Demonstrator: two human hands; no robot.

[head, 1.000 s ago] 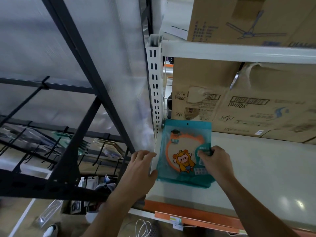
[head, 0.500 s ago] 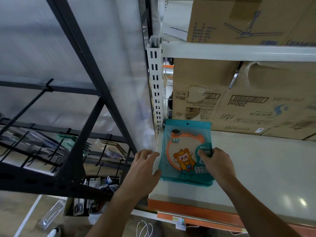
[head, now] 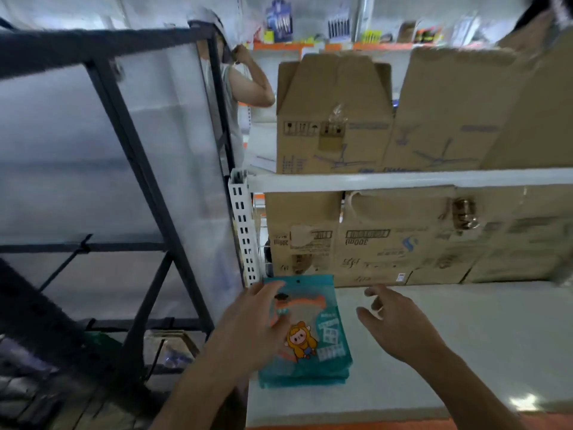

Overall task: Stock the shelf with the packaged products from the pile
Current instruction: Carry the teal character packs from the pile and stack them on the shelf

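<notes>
A small stack of teal packaged products (head: 313, 342), printed with an orange cartoon figure, lies flat at the left end of the pale shelf board (head: 465, 342). My left hand (head: 251, 327) hovers over the stack's left side with fingers spread, partly hiding it. Whether it touches the top package I cannot tell. To the right of the stack, my right hand (head: 400, 324) floats above the bare board, open and holding nothing.
Cardboard boxes (head: 387, 237) line the back of this shelf, and more boxes (head: 335, 119) sit on the level above. A white slotted upright (head: 245, 231) stands at the shelf's left corner. A black metal rack (head: 130, 169) fills the left. Another person (head: 245, 85) stands behind.
Both hands have let go of the teal packages. The right hand has pulled away to the right. The view has tilted upward, showing the upper boxes and a person behind.
</notes>
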